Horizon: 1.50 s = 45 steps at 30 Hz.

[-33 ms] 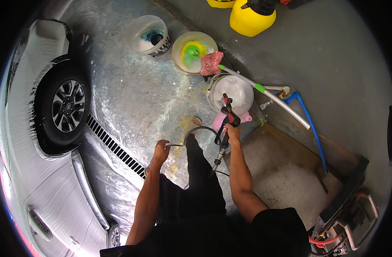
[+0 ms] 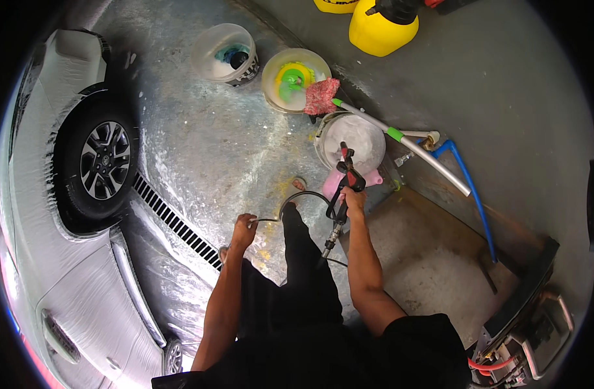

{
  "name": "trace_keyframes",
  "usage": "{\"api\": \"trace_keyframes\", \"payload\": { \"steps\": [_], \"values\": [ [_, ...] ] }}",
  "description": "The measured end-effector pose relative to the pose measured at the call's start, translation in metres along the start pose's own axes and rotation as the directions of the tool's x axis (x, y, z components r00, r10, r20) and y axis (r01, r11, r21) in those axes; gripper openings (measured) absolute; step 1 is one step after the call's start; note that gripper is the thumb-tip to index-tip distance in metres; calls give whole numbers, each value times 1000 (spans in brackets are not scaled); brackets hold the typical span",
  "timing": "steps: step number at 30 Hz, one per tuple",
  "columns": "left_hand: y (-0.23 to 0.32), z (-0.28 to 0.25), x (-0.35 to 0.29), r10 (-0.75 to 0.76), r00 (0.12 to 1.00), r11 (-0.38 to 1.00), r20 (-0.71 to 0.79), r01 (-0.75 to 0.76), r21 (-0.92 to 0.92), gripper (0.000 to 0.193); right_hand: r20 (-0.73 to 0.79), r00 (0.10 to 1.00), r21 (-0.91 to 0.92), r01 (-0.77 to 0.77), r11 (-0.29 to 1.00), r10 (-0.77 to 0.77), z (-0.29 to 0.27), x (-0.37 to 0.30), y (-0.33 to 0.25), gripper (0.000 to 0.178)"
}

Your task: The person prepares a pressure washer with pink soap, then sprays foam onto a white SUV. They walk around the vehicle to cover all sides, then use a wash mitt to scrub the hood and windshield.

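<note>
Head view: spray gun in right grip.

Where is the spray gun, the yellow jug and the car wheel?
spray gun (image 2: 349, 178), head view, on its black body above the right hand.
yellow jug (image 2: 378, 32), head view, on its side.
car wheel (image 2: 104, 160), head view, on the rim's hub.

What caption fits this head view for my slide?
Right hand grips a spray gun over a white bucket; left hand holds its black hose beside a soapy car.
</note>
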<state>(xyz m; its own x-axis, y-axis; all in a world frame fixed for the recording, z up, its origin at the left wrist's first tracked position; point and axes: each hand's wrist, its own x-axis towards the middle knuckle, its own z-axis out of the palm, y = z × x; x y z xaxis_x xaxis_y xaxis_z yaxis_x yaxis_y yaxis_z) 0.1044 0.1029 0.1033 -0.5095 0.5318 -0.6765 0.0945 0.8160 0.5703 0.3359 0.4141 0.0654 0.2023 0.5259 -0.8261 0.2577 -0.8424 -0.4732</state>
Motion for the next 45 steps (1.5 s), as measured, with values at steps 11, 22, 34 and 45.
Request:
{"api": "trace_keyframes", "payload": {
  "steps": [11, 22, 34, 45],
  "values": [
    [-16, -61, 8, 82, 997, 995, 13, -81, -58, 20, 12, 983, -178, 183, 967, -184, 5, -3, 1, 19],
    [-18, -159, 120, 369, 911, 928, 183, -373, -12, 20, -206, 976, -51, 58, 997, -67, 14, -50, 31, 8],
    [-104, -316, 170, 123, 978, 970, 170, -154, 187, 22, -340, 908, -263, 159, 952, -246, 105, -95, 33, 31],
    [-111, -303, 137, -64, 979, 998, 193, 60, 27, 24, -236, 928, -631, 79, 772, -288, 231, -92, -55, 45]
  ]
}}
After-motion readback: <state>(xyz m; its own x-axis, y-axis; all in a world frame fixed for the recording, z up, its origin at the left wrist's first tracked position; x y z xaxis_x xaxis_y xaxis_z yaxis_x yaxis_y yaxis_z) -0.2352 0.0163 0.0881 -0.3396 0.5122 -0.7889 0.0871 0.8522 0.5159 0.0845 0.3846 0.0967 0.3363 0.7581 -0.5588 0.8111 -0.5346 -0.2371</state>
